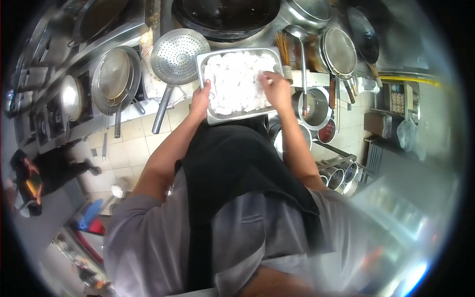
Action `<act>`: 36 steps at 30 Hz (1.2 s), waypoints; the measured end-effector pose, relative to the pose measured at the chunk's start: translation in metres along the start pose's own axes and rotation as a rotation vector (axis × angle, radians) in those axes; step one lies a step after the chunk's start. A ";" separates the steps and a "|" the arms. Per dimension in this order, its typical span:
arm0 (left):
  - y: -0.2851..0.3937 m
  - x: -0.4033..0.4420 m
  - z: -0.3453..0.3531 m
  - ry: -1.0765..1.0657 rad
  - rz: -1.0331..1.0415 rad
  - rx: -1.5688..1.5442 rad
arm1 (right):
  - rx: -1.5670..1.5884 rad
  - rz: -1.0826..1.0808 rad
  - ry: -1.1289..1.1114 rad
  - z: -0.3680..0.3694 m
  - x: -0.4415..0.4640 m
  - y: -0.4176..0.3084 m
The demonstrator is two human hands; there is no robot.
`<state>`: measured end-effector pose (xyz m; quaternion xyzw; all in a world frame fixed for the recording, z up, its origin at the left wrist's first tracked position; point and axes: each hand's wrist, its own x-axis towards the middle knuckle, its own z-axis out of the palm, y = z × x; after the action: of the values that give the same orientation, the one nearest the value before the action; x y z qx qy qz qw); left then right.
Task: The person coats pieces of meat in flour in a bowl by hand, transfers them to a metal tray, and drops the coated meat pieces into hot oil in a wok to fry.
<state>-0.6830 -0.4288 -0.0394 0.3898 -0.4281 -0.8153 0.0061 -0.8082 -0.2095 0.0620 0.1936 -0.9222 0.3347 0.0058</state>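
A rectangular metal tray [240,119] full of white, floury-looking pieces [237,84] is held in front of my black apron. My left hand [201,100] grips the tray's left side, thumb over the rim. Over the right part of the tray, my right hand [276,90] has its fingers bent together at the white pieces. Whatever its fingertips may hold is too small to make out against the white.
A perforated skimmer [179,55] lies left of the tray, a large dark wok [225,17] behind it. On the right are a ladle [303,69], strainers [339,52] and a pot [315,109]. Another person [54,166] in dark clothes stands at far left.
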 end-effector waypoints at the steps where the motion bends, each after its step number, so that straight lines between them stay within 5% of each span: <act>1: -0.005 -0.001 0.001 -0.008 0.000 -0.006 | -0.029 -0.025 0.006 0.011 0.005 -0.003; 2: -0.008 -0.003 0.001 -0.009 0.009 0.000 | -0.229 0.086 -0.200 0.016 0.014 -0.004; 7: -0.012 0.006 0.003 -0.008 0.030 -0.008 | -0.104 0.030 0.050 0.031 0.027 0.018; 9: -0.007 0.000 0.005 -0.016 0.006 0.000 | 0.331 0.321 -0.002 0.021 0.027 0.022; 11: -0.008 0.004 0.001 -0.026 -0.009 0.018 | 0.582 0.336 -0.049 0.018 0.032 0.053; 13: -0.021 0.017 -0.005 -0.039 0.050 -0.007 | 1.273 0.341 -0.125 0.001 0.039 0.049; 15: -0.013 0.010 0.000 -0.048 0.029 -0.009 | 1.351 0.430 -0.090 -0.027 0.044 0.006; 18: -0.012 0.008 0.000 -0.045 0.025 0.029 | 1.787 0.574 -0.334 -0.030 0.056 -0.006; 21: -0.012 0.011 -0.003 -0.057 0.060 0.045 | 1.783 0.628 -0.469 -0.009 0.068 0.005; 29: -0.009 0.006 0.002 -0.020 0.056 0.020 | 1.085 0.663 -0.414 -0.002 0.095 -0.035; 36: -0.010 0.010 -0.003 0.052 0.036 0.096 | 0.578 0.240 -0.444 -0.037 0.200 0.001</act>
<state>-0.6851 -0.4279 -0.0536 0.4030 -0.4733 -0.7832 0.0134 -0.9981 -0.2566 0.1182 0.1458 -0.7847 0.5291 -0.2882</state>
